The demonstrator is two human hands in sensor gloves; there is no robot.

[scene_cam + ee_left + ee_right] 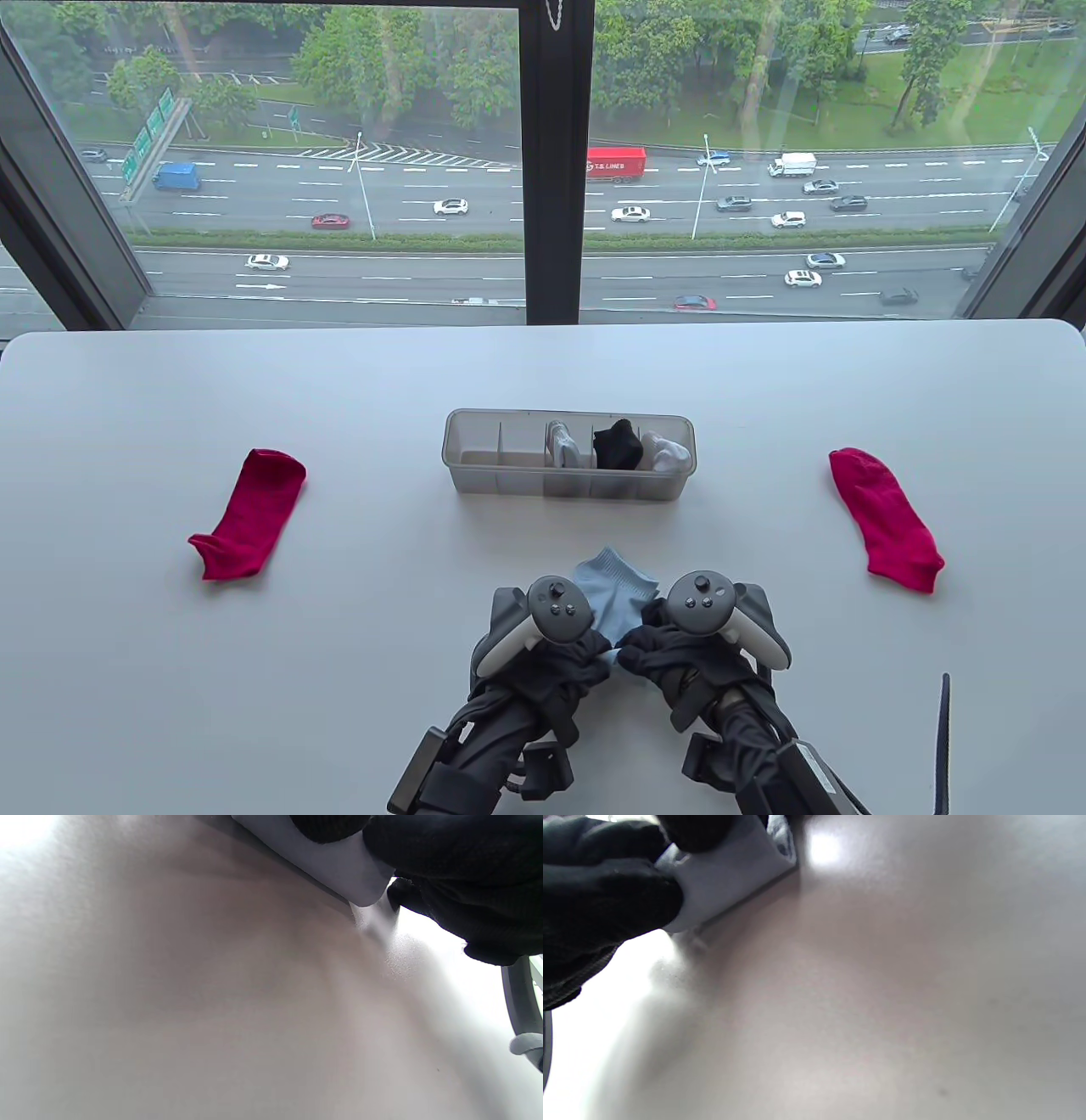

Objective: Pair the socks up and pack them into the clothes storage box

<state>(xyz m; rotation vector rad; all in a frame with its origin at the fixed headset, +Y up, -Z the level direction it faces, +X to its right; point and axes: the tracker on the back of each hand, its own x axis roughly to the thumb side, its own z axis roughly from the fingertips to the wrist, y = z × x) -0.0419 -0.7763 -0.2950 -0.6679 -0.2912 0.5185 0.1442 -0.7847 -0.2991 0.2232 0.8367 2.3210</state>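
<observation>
Hands, left hand (556, 654) and right hand (679, 649), pinching light blue sock (615, 587), no legible labels

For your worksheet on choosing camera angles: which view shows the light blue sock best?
The table view: the light blue sock lies on the table, pinched by the left hand and right hand. Each wrist view shows only a pale corner of it between dark fingers, blurred and too close to tell its shape.

Storage box (568, 463) sits between 2 socks (250, 515)
</observation>
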